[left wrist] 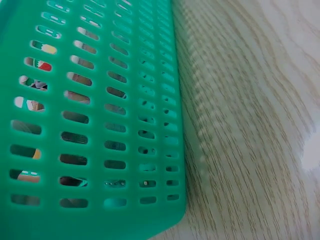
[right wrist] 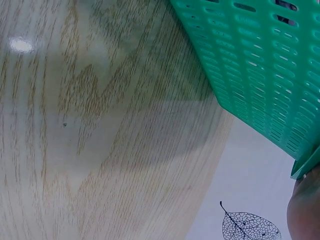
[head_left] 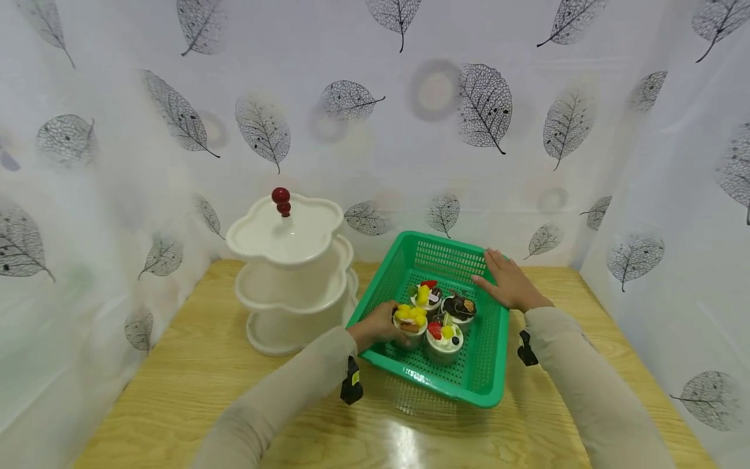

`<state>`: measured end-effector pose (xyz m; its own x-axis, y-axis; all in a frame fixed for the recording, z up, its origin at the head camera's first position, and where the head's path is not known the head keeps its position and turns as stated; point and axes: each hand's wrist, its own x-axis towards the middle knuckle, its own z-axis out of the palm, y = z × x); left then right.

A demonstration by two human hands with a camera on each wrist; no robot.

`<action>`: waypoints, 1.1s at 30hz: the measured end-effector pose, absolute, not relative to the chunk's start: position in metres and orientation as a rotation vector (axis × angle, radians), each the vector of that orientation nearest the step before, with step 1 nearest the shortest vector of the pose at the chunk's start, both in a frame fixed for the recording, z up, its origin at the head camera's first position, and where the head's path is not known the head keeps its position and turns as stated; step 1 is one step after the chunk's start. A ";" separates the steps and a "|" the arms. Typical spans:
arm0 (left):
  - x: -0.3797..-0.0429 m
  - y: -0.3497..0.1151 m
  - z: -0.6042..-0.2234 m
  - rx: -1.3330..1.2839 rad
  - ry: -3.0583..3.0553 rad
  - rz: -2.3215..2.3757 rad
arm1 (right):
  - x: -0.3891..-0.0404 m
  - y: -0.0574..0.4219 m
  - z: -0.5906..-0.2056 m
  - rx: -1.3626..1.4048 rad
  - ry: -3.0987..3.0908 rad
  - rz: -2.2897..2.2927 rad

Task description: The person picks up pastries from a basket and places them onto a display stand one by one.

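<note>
A green basket (head_left: 492, 381) holds several small dessert cups. In the head view my left hand (head_left: 381, 324) reaches over its left side and grips a cup topped with yellow fruit pieces (head_left: 411, 317). Beside that cup are a cream cup with strawberry and a blueberry (head_left: 443, 343), a chocolate-topped cup (head_left: 459, 309) and a cup with strawberry and yellow fruit (head_left: 426, 296). My right hand (head_left: 510, 284) rests on the basket's right rim, fingers extended. The left wrist view shows only the slotted basket wall (left wrist: 95, 150) and table, with the left hand hidden.
Left of the basket stands a white three-tier stand (head_left: 290, 286) with scalloped trays and a red knob (head_left: 281, 197) on top. Both stand on a wooden table (head_left: 193, 384). A white leaf-print curtain (head_left: 375, 150) hangs behind and along both sides.
</note>
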<state>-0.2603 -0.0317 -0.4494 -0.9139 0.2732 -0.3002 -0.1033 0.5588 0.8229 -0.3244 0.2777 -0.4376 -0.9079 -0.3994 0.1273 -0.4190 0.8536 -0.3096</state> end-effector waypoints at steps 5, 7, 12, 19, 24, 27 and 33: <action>-0.260 -0.033 -0.449 0.160 2.414 1.318 | -0.324 0.277 -0.435 0.621 -3.015 0.484; -0.260 -0.035 -0.449 0.170 2.426 1.318 | -0.325 0.276 -0.434 0.605 -3.033 0.453; -0.257 -0.038 -0.445 0.225 2.484 1.295 | -0.326 0.273 -0.434 0.598 -3.048 0.416; -0.253 -0.036 -0.439 0.287 2.511 1.297 | -0.323 0.275 -0.433 0.607 -3.044 0.403; -0.248 -0.039 -0.428 0.336 2.483 1.383 | -0.323 0.274 -0.432 0.610 -3.046 0.418; -0.247 -0.042 -0.419 0.389 2.487 1.440 | -0.323 0.274 -0.432 0.608 -3.042 0.427; -0.245 -0.050 -0.399 0.426 2.511 1.520 | -0.323 0.275 -0.434 0.601 -3.034 0.447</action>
